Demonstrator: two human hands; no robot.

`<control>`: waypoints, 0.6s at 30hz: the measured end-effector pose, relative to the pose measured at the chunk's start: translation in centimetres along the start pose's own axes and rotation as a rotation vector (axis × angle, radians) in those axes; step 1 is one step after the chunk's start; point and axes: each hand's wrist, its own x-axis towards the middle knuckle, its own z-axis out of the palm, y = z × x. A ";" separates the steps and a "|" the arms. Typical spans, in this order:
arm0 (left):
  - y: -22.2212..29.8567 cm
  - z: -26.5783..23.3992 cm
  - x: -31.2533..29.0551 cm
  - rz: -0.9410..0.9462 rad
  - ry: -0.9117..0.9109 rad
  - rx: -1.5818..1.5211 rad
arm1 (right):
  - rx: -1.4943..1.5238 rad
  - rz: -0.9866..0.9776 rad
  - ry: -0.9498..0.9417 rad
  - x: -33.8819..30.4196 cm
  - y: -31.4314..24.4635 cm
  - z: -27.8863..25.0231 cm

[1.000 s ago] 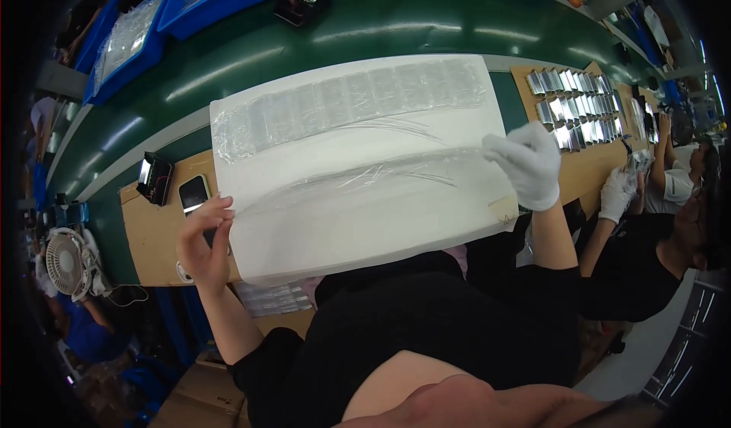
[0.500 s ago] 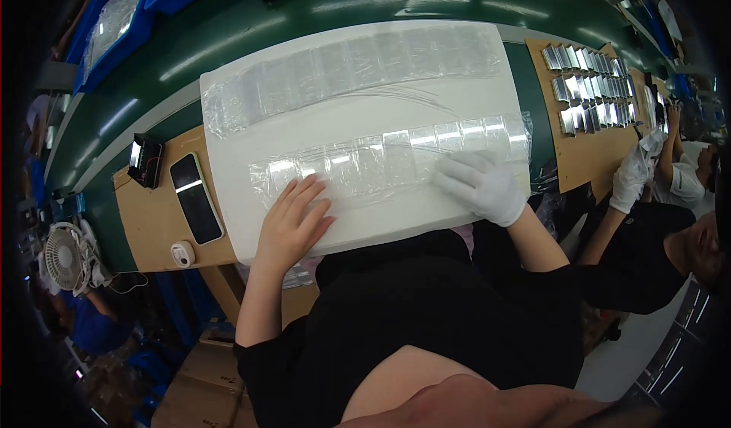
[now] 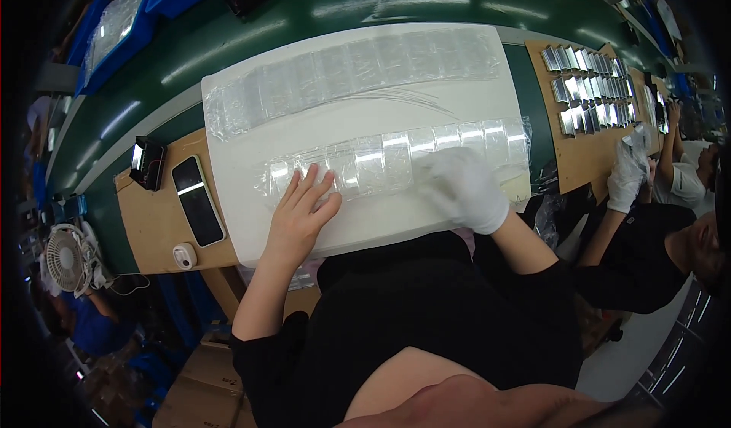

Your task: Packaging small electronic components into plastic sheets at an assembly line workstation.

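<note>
A row of overlapping clear plastic bags lies across the near half of a white padded board. My bare left hand rests on the left end of this row with its fingers spread. My right hand, in a white glove, is over the row's right half; its fingers are smeared by motion, and whether they pinch anything is hidden. Farther back on the board lies a second row of clear bags. Thin curved lines, like fine strips, run along its near edge.
Left of the board, a phone, a small white case and a black box sit on brown cardboard. On the right, shiny metal pieces stand in rows beside a gloved co-worker. Blue bins are at the far left.
My right hand has slid left and its fingers have drawn in. My left hand has shifted slightly right, still spread on the bags. A dark object at the back has moved left.
</note>
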 end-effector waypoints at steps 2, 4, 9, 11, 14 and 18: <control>0.0 0.3 0.4 -0.016 -0.016 -0.001 | -0.145 -0.097 0.006 1.5 -2.1 0.7; 0.4 0.4 1.0 -0.005 -0.017 -0.002 | -0.219 -0.130 -0.007 1.7 -2.5 2.3; 1.5 -0.7 2.3 0.079 -0.091 -0.015 | -0.295 -0.114 0.129 0.9 -1.9 5.6; 0.6 -0.9 2.3 0.053 -0.106 -0.054 | -0.220 -0.073 0.122 1.0 -1.4 5.3; -0.3 -1.1 2.4 0.005 -0.116 -0.086 | -0.131 -0.048 0.107 1.2 -1.1 5.0; -0.4 -1.7 2.9 -0.085 -0.159 -0.126 | -0.136 -0.102 0.043 2.6 -1.4 4.4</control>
